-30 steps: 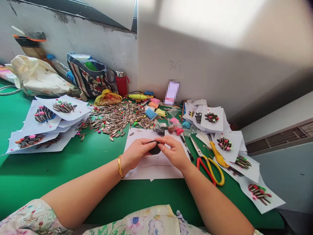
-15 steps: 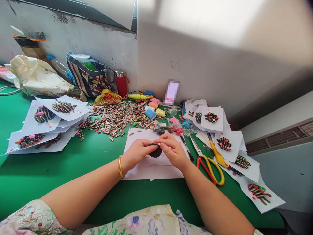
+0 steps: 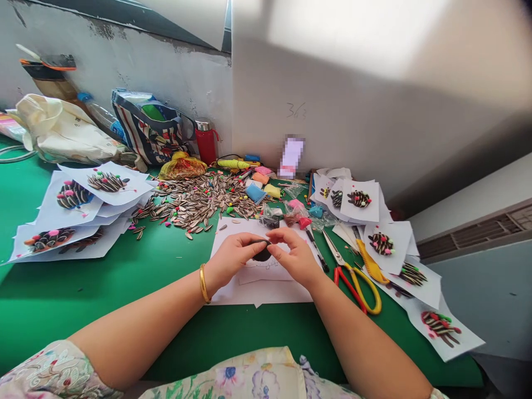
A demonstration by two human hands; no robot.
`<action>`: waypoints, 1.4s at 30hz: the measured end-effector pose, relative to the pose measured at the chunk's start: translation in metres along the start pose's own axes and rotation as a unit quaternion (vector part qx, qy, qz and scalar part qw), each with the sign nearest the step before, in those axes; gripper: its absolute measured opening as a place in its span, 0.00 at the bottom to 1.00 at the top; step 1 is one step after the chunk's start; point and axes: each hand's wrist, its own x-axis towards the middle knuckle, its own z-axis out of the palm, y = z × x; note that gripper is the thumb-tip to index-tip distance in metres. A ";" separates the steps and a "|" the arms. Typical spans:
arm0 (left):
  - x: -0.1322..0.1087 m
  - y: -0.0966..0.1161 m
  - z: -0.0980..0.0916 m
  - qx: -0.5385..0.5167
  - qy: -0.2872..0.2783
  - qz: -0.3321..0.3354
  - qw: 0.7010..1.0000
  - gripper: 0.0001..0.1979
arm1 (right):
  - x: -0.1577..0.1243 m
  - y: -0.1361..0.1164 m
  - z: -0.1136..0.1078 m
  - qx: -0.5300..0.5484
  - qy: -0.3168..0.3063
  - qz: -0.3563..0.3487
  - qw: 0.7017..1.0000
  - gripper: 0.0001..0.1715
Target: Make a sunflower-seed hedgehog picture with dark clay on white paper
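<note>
A flattened black piece of modelling clay [image 3: 262, 254] is held up between my hands, above white paper sheets [image 3: 226, 285]. My left hand [image 3: 233, 256] pinches its left side, thumb in front. At its right edge, my right hand [image 3: 296, 259] has thumb and forefinger on the clay, with the other fingers curled. Pencil lines of a drawing show on the paper just below the clay. Small bags of clay, one of them black clay [image 3: 271, 217], lie behind my fingers.
Sunflower seeds [image 3: 199, 197] are heaped at the back. Scissors [image 3: 353, 277], a brush [image 3: 318, 252] and a yellow-handled knife [image 3: 371, 260] lie to the right. Seed-and-clay hedgehog pictures are stacked at left [image 3: 120, 185] and right [image 3: 386, 244]. A red flask [image 3: 205, 141] stands behind.
The clay has shifted slightly left and up, and its face has turned. My right fingers have spread a little, uncovering more of the drawing underneath.
</note>
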 end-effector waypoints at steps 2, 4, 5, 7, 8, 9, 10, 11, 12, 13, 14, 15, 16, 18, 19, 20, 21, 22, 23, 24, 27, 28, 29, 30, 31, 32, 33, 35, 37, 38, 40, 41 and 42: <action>0.001 -0.001 0.000 -0.014 0.008 0.008 1.000 0.17 | 0.001 0.001 0.000 0.004 -0.001 0.036 0.999 0.12; 0.001 -0.002 0.001 -0.014 0.021 0.022 0.999 0.16 | 0.001 0.002 0.001 0.014 -0.005 0.054 0.998 0.10; 0.001 -0.003 0.001 -0.011 0.027 0.028 0.999 0.16 | 0.001 0.002 0.001 0.020 -0.004 0.057 0.998 0.09; 0.001 -0.003 0.001 -0.002 0.021 0.032 0.999 0.15 | 0.002 0.002 0.001 0.026 0.003 0.059 0.998 0.08; 0.000 -0.003 0.001 0.002 0.013 0.030 0.999 0.15 | 0.002 0.002 0.001 0.029 0.008 0.060 0.998 0.08; 0.000 -0.002 0.001 0.007 0.007 0.028 1.000 0.16 | 0.002 0.002 0.001 0.031 0.013 0.062 0.998 0.07; 0.000 -0.002 0.000 0.013 0.007 0.028 1.000 0.16 | 0.002 0.002 0.001 0.032 0.017 0.063 0.997 0.07; 0.000 -0.002 0.000 0.021 0.012 0.032 0.999 0.17 | 0.002 0.002 0.000 0.031 0.018 0.064 0.997 0.07; 0.000 -0.002 -0.001 0.032 0.019 0.039 0.999 0.17 | 0.002 0.002 0.000 0.029 0.018 0.065 0.997 0.07; 0.000 -0.002 -0.001 0.045 0.025 0.048 0.998 0.16 | 0.002 0.002 0.000 0.026 0.018 0.066 0.997 0.07; 0.000 -0.003 -0.002 0.058 0.029 0.058 0.996 0.16 | 0.002 0.002 0.000 0.024 0.019 0.067 0.997 0.07; 0.000 -0.003 -0.003 0.070 0.030 0.066 0.995 0.16 | 0.002 0.001 0.000 0.023 0.020 0.068 0.997 0.07; 0.001 -0.004 -0.003 0.079 0.032 0.073 0.994 0.16 | 0.002 0.001 0.001 0.024 0.020 0.069 0.997 0.07; 0.001 -0.004 -0.003 0.090 0.037 0.075 0.992 0.15 | 0.001 0.000 0.002 0.031 0.014 0.071 0.997 0.07; 0.001 -0.004 -0.003 0.092 0.039 0.072 0.992 0.15 | 0.001 -0.001 0.002 0.036 0.008 0.073 0.997 0.08; 0.001 -0.004 -0.003 0.093 0.038 0.067 0.993 0.14 | 0.001 -0.002 0.003 0.039 0.003 0.074 0.996 0.08; 0.001 -0.004 -0.003 0.093 0.035 0.062 0.993 0.14 | 0.001 -0.002 0.003 0.040 0.000 0.076 0.996 0.08; 0.001 -0.004 -0.002 0.091 0.030 0.057 0.994 0.13 | 0.001 -0.003 0.003 0.040 0.000 0.076 0.996 0.08; 0.001 -0.004 -0.002 0.089 0.024 0.053 0.994 0.14 | 0.001 -0.003 0.002 0.040 0.004 0.076 0.996 0.07; 0.001 -0.004 -0.002 0.085 0.019 0.052 0.995 0.14 | 0.001 -0.003 0.002 0.039 0.009 0.077 0.996 0.07; 0.002 -0.005 -0.003 0.080 0.028 0.052 0.995 0.16 | 0.002 -0.002 0.000 0.034 0.023 0.080 0.996 0.08; 0.002 -0.006 -0.003 0.084 0.037 0.050 0.995 0.16 | 0.002 -0.001 0.000 0.034 0.023 0.081 0.996 0.08; 0.003 -0.006 -0.003 0.088 0.045 0.046 0.994 0.15 | 0.002 0.000 0.000 0.037 0.022 0.082 0.996 0.08; 0.003 -0.006 -0.003 0.087 0.053 0.039 0.994 0.15 | 0.002 0.001 0.001 0.043 0.021 0.083 0.995 0.09; 0.004 -0.006 -0.003 0.078 0.059 0.031 0.995 0.15 | 0.002 0.002 0.001 0.055 0.018 0.085 0.995 0.09; 0.004 -0.006 -0.003 0.060 0.063 0.022 0.996 0.15 | 0.002 0.004 0.002 0.069 0.014 0.090 0.993 0.11; 0.004 -0.006 -0.003 0.035 0.063 0.015 0.997 0.16 | 0.002 0.005 0.002 0.083 0.011 0.095 0.992 0.13; 0.004 -0.005 -0.002 -0.014 0.062 0.009 0.998 0.17 | 0.002 0.007 0.003 0.099 0.004 0.106 0.989 0.15; 0.004 -0.005 -0.002 -0.034 0.055 0.013 0.998 0.18 | 0.002 0.007 0.004 0.099 0.000 0.112 0.989 0.13; 0.004 -0.005 -0.003 -0.027 0.051 0.019 0.998 0.19 | 0.002 0.007 0.004 0.095 -0.001 0.112 0.989 0.12; 0.004 -0.005 -0.003 0.014 0.048 0.033 0.998 0.18 | 0.001 0.004 0.004 0.082 -0.007 0.108 0.991 0.10; 0.004 -0.006 -0.004 0.040 0.049 0.038 0.997 0.17 | 0.001 0.003 0.004 0.075 -0.011 0.105 0.992 0.09; 0.004 -0.006 -0.004 0.063 0.055 0.039 0.996 0.16 | 0.001 0.002 0.004 0.070 -0.015 0.102 0.992 0.09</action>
